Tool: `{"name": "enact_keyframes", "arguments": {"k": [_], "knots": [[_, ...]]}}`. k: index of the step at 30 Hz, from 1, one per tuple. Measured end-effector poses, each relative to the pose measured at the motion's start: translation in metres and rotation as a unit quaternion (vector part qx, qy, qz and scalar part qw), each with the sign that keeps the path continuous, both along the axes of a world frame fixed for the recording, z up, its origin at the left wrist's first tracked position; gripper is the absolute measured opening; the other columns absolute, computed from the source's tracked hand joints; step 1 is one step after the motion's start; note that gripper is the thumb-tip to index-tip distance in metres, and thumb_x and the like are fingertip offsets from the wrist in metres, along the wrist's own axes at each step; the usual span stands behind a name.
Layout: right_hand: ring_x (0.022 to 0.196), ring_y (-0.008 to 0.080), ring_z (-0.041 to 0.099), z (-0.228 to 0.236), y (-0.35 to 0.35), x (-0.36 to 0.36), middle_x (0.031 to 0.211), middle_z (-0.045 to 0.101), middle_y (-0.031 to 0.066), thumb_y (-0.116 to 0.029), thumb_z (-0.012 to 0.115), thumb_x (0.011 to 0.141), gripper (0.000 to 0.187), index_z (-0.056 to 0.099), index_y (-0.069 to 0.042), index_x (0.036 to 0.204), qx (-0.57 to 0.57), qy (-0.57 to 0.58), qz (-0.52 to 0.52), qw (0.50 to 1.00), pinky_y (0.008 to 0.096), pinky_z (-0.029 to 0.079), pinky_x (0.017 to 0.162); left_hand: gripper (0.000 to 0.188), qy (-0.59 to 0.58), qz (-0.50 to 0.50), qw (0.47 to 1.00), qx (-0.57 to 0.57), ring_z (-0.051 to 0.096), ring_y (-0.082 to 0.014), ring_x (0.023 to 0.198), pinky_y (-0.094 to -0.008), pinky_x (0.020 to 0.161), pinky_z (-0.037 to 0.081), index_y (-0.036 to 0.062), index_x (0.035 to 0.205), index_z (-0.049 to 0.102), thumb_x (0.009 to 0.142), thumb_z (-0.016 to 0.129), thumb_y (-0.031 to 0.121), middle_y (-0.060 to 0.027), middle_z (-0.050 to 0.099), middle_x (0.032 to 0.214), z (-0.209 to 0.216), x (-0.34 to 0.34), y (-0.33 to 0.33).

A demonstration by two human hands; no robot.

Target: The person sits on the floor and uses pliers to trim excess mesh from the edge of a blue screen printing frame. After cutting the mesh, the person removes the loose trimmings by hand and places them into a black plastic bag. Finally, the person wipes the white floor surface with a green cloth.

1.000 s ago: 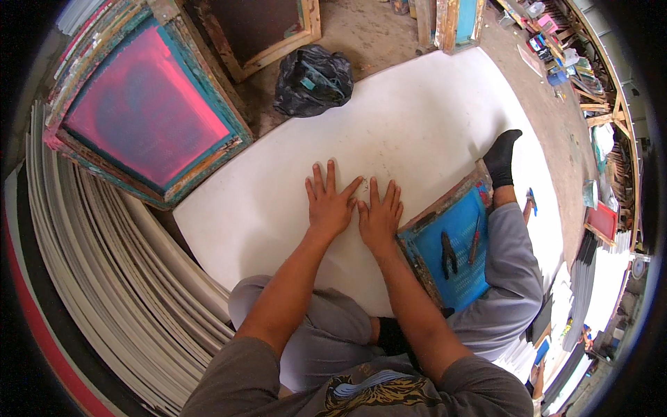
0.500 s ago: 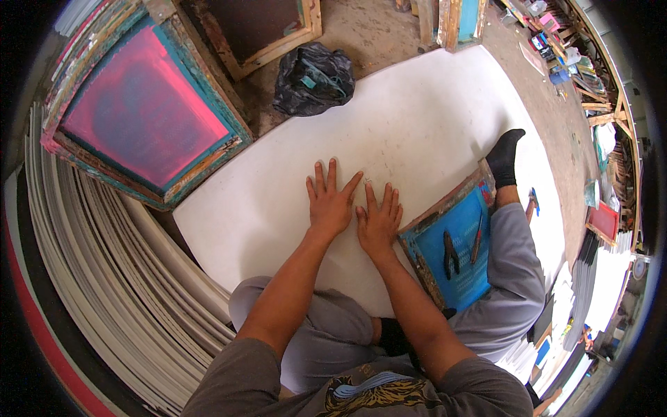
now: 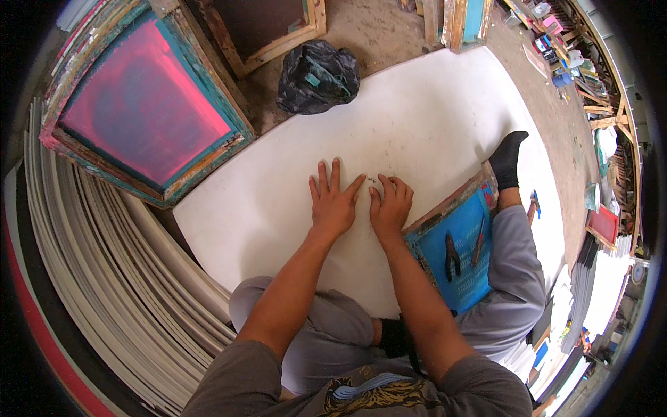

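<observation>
My left hand (image 3: 333,207) lies flat on a large white board (image 3: 278,181), fingers spread and holding nothing. Beside it my right hand (image 3: 390,208) rests on the same board, its fingers a little bent and the thumb apart from them. Small dark specks (image 3: 372,180), too tiny to name, lie between the two hands by the fingertips. Just right of my right hand is a wooden-framed blue mesh screen (image 3: 438,250), with dark pliers (image 3: 451,257) and a thin red-handled tool (image 3: 478,243) on it.
A black plastic bag (image 3: 318,76) sits at the board's far edge. Leaning at the left is a pink and teal framed screen (image 3: 149,104), above stacked pale sheets (image 3: 104,257). My black-socked foot (image 3: 509,160) rests on the right, near a blue-ended tool (image 3: 534,206).
My right hand has shifted slightly right and forward, its fingers now more bent and turned to the right. My left hand stays flat in nearly the same place.
</observation>
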State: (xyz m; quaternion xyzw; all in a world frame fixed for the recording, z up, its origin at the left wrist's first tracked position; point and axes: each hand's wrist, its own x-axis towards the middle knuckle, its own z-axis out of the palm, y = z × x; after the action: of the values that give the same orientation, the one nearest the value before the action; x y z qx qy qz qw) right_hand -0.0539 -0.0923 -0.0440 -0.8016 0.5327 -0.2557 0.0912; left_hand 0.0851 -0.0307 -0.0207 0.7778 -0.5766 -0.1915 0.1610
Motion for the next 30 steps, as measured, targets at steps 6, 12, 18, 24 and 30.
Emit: {"name": "enact_keyframes", "arguments": {"k": [6, 12, 18, 24, 30], "knots": [[0.105, 0.0315, 0.054, -0.005, -0.014, 0.008, 0.109, 0.064, 0.0079, -0.026, 0.073, 0.087, 0.022, 0.077, -0.019, 0.107, 0.017, 0.0, -0.021, 1.0, 0.047, 0.043, 0.091, 0.048, 0.007, -0.001, 1.0, 0.002, 0.004, -0.046, 0.154, -0.0657, 0.12, 0.007, 0.0359, 0.147, 0.052, 0.101, 0.055, 0.026, -0.0189, 0.015, 0.168, -0.001, 0.001, 0.001], [0.096, 0.0299, 0.057, -0.018, -0.016, 0.01, 0.094, 0.067, 0.0019, -0.024, 0.074, 0.084, 0.016, 0.078, -0.022, 0.099, -0.025, -0.005, -0.016, 1.0, 0.047, 0.043, 0.088, 0.049, -0.011, 0.0, 1.0, 0.014, 0.006, -0.0474, 0.154, -0.0678, 0.12, 0.009, 0.0366, 0.147, 0.052, 0.099, 0.058, 0.031, -0.018, 0.015, 0.168, -0.002, 0.0, -0.002], [0.095, 0.0283, 0.059, -0.025, -0.018, 0.017, 0.094, 0.067, 0.0025, -0.023, 0.071, 0.085, 0.009, 0.075, -0.018, 0.091, -0.074, 0.043, -0.007, 0.996, 0.0446, 0.044, 0.085, 0.05, -0.003, 0.002, 1.0, -0.001, 0.008, -0.0477, 0.154, -0.0671, 0.12, 0.011, 0.0348, 0.146, 0.054, 0.097, 0.061, 0.029, -0.0178, 0.016, 0.167, -0.007, 0.004, 0.0], [0.095, 0.0283, 0.059, -0.026, -0.02, 0.023, 0.091, 0.065, 0.0058, -0.022, 0.066, 0.089, 0.011, 0.068, -0.012, 0.092, -0.067, 0.142, -0.024, 0.987, 0.0449, 0.045, 0.084, 0.043, 0.03, 0.008, 0.999, -0.006, 0.009, -0.0477, 0.153, -0.0652, 0.121, 0.01, 0.0259, 0.144, 0.056, 0.101, 0.054, 0.027, -0.0207, 0.019, 0.166, 0.0, -0.001, 0.0], [0.089, 0.0336, 0.06, -0.017, -0.037, 0.024, 0.088, 0.067, 0.0117, -0.017, 0.065, 0.092, 0.013, 0.066, -0.004, 0.09, 0.021, 0.122, -0.013, 0.992, 0.0453, 0.046, 0.079, 0.042, 0.058, 0.034, 0.997, -0.034, 0.014, -0.0498, 0.151, -0.0639, 0.12, 0.014, 0.0191, 0.141, 0.059, 0.1, 0.056, 0.027, -0.023, 0.026, 0.162, 0.0, 0.003, -0.002]]}}
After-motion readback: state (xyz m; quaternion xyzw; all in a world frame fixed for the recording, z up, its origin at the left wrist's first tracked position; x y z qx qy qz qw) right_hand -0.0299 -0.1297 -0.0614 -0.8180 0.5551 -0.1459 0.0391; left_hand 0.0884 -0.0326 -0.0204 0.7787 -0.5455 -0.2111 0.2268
